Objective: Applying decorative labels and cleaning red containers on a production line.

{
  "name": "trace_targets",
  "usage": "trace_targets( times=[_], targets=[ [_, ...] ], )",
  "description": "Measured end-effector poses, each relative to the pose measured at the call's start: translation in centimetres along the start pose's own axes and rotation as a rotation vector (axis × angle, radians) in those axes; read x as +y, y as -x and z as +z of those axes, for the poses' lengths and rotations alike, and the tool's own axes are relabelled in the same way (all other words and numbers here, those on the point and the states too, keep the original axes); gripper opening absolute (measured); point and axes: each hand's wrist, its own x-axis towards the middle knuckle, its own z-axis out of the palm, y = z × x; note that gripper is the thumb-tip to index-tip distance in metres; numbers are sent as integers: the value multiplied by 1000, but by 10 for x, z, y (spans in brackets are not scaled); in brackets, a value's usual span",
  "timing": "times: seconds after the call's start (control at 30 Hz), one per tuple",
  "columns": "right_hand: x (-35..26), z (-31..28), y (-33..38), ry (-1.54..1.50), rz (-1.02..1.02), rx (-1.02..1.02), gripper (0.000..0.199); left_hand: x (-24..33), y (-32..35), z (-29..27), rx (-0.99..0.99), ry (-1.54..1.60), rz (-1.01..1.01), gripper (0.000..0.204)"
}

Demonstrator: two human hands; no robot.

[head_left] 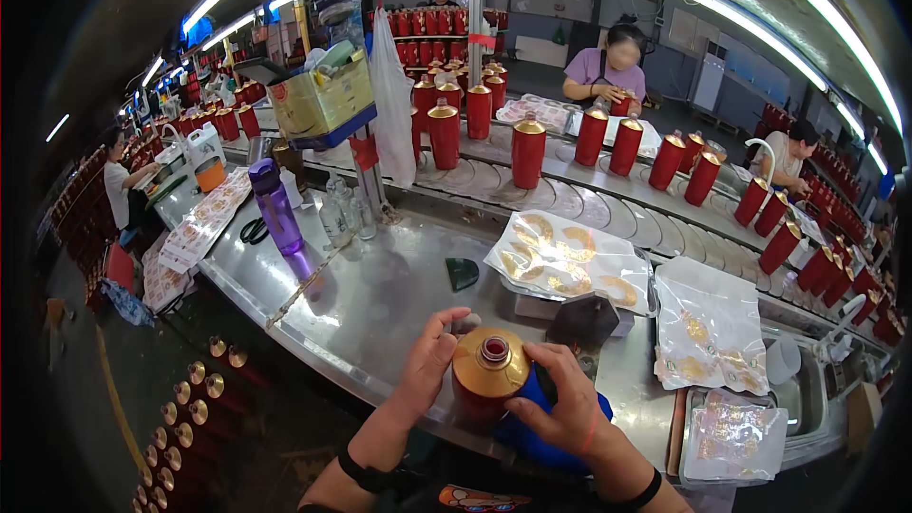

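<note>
Head view: both hands closed around one red bottle with a gold shoulder (487,375), held upright at the near edge of the steel table (380,294). Left hand (426,361) wrapped on the bottle's left side, thumb up by the shoulder; right hand (560,404) clasping the right side, over something blue (546,437) below. Open red neck facing up, no cap on it.

Just beyond the bottle, a dark pad (584,321); farther right, clear sheets of gold stickers (568,261) and more sheets in a tray (733,437). To the far left, a purple drinking bottle (276,204) and scissors (253,230). Across the far side, a curved conveyor (608,195) carrying a row of capped red bottles (528,152).

Likely step: steadying and turning the bottle for decoration, no sticker visible on it from above. Next move probably calls for freeing one hand for a sheet while keeping the other clamped, bottle kept upright.
</note>
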Motion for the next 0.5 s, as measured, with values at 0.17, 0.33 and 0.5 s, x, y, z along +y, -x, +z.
trace_targets(
  times=[0.17, 0.33, 0.5],
  targets=[
    [-2, 3, -5, 20, -49, 11, 74, -3, 6, 6, 91, -145, 85, 54],
    [2, 13, -2, 28, -26, 47, 71, -10, 15, 12, -30, -34, 126, 66],
    [-3, 14, -4, 75, -62, 77, 73, 3, 14, 14, -60, 65, 57, 84]
  ],
)
